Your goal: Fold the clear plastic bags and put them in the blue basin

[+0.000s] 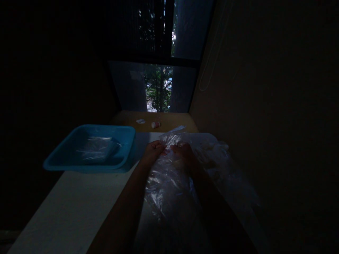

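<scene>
Both my hands are at the far end of a crinkled clear plastic bag that stretches toward me over the white table. My left hand pinches the bag's upper part from the left, its fingers curled. From the right, my right hand grips the same film, fingers bent inward; it is darker and harder to make out. A loose flap of the plastic stands up beyond my fingers. Dim light hides what, if anything, the bag contains. More crumpled clear plastic lies right of my right forearm.
A blue plastic basin stands on the table's left, with a clear plastic packet inside. The white table reaches to a wooden ledge bearing a small cup-like object and a white scrap. Behind is a window; a cord hangs at right.
</scene>
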Demonstrator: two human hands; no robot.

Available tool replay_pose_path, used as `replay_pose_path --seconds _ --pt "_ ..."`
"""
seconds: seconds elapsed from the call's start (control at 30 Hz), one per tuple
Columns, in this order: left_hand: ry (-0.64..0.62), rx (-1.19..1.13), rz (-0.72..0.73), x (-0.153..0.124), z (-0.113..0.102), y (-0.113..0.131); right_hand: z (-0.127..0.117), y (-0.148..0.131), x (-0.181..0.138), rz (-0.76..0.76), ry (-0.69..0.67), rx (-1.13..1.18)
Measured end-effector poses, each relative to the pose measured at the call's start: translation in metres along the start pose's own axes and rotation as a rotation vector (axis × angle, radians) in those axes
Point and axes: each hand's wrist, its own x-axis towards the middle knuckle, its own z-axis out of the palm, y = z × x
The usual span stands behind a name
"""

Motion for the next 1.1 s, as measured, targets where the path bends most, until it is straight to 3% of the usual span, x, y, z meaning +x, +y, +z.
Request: replay_pose_path --seconds 0.3,0.57,0.87,1.1 --pt "0.073 0.044 0.001 -0.002 0.0 0.001 -0.001 0.003 0.002 -0.106 -0.02 -0.13" --pt "0.073 -0.006 -0.024 -0.004 0.001 0.002 0.003 0.017 0.0 -0.065 -0.141 -0.052" --pt "0.092 -0.12 0.01 0.002 -0.004 -0.007 0.001 0.021 0.001 -0.008 -0.154 -0.078" --pt "0.135 -0.282 0.025 0.002 -0.001 0.0 0.0 0.012 -0.003 0.008 -0.142 -0.068"
